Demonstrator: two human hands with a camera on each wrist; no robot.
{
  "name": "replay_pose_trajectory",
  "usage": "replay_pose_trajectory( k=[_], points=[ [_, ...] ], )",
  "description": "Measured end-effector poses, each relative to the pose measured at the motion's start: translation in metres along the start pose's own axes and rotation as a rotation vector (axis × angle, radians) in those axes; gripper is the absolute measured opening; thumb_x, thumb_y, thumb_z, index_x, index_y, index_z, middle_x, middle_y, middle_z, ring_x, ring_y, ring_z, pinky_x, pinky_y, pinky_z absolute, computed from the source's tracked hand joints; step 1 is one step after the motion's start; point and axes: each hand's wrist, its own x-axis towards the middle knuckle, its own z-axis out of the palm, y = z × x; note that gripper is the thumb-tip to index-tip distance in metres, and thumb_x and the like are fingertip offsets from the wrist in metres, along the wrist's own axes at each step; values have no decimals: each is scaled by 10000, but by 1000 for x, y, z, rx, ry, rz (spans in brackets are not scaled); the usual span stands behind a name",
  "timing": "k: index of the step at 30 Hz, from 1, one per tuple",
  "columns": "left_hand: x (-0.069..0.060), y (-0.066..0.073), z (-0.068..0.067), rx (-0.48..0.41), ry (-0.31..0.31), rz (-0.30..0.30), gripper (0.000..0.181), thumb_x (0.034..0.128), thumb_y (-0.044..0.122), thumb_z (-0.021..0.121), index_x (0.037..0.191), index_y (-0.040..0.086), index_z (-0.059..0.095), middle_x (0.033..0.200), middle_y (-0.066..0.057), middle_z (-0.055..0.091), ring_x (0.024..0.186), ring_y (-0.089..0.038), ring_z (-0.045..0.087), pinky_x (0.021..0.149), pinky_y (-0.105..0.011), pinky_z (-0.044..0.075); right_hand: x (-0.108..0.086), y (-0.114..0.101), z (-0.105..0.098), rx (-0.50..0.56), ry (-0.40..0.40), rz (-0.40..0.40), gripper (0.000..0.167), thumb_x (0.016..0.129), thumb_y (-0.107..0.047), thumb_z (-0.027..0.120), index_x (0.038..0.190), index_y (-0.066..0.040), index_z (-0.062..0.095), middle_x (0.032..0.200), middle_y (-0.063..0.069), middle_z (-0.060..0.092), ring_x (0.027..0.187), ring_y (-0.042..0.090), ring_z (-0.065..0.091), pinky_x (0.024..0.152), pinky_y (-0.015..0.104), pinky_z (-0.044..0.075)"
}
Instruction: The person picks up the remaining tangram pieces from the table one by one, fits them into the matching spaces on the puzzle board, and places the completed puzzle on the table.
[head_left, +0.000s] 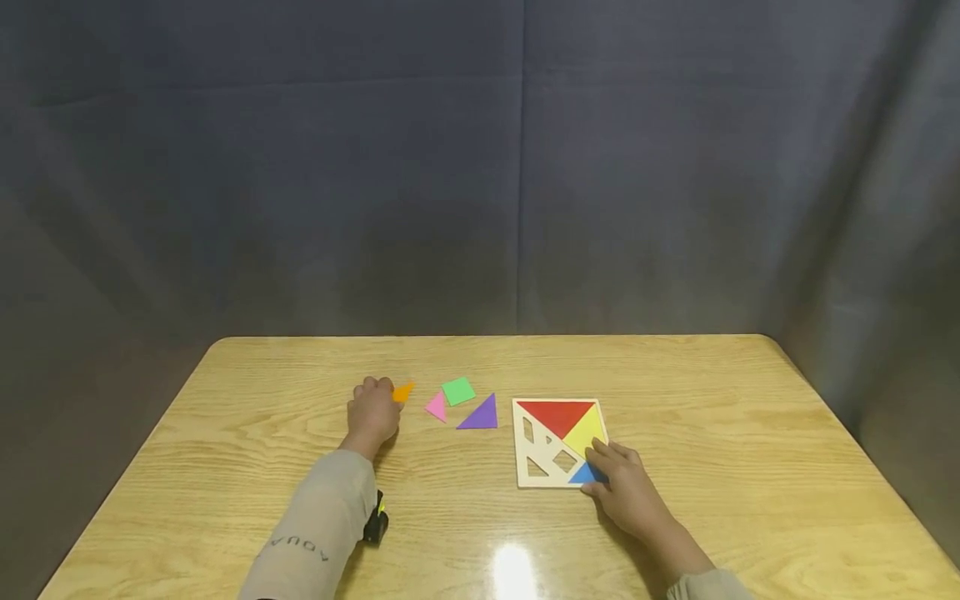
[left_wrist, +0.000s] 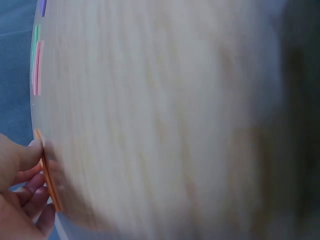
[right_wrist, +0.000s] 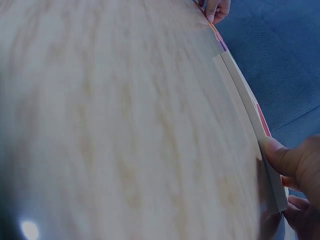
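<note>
My left hand [head_left: 372, 414] pinches an orange tangram piece [head_left: 403, 392] at the left of the table; the left wrist view shows the thumb and fingers on this orange piece [left_wrist: 49, 177], low over the wood. At the right, my right hand [head_left: 624, 487] grips the near right corner of a pale tangram board [head_left: 555, 482], thumb at its near edge. In the board lie a red triangle [head_left: 557, 417], a yellow piece [head_left: 582, 431] and a blue piece [head_left: 587, 474], the last partly hidden by the fingers. Several cut-out shapes show in the board's left part.
Between the left hand and the board lie a pink triangle [head_left: 437, 407], a green piece [head_left: 458, 391] and a purple triangle [head_left: 482, 414]. The wooden table [head_left: 450, 533] ends at a dark curtain [head_left: 375, 208]. A black device [head_left: 376, 523] sits at the left wrist.
</note>
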Motion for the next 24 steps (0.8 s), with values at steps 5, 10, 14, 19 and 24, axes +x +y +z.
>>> replay_pose_trajectory(
  k=[5,10,14,19,24],
  points=[
    [-1,7,-4,21,-40,-22,328,831,181,568,1063,-23,459,980,-166,409,900,-318,363,704,-416,343,-1,1,-2,7,6,6,444,739,-103,660,1117,85,524,1215,225,440,1121,391,335,883,500,316],
    [-2,12,-11,-17,-65,-72,433,815,167,588,1145,-52,414,1038,-216,392,940,-352,370,707,-443,376,-1,0,-3,8,14,-7,436,743,-102,657,1113,89,525,1210,230,442,1116,389,339,883,502,314],
    [-3,11,-13,-61,-57,-114,465,803,161,601,1151,-68,395,1072,-244,395,969,-371,385,712,-445,405,1,-1,-3,8,9,-6,436,741,-102,657,1112,87,526,1210,231,441,1116,391,338,882,505,313],
    [-5,8,-16,-97,-51,-148,490,775,174,637,1123,-88,411,1040,-252,450,966,-392,432,717,-447,424,2,-2,-1,11,6,-4,433,744,-105,655,1112,86,527,1209,230,443,1117,391,338,884,501,313],
    [-4,4,-20,-122,-93,-151,385,738,197,679,963,-63,506,855,-160,551,686,-253,528,516,-306,440,4,0,0,11,6,-1,433,748,-103,652,1116,87,524,1212,230,440,1118,387,337,885,500,312]
  ],
)
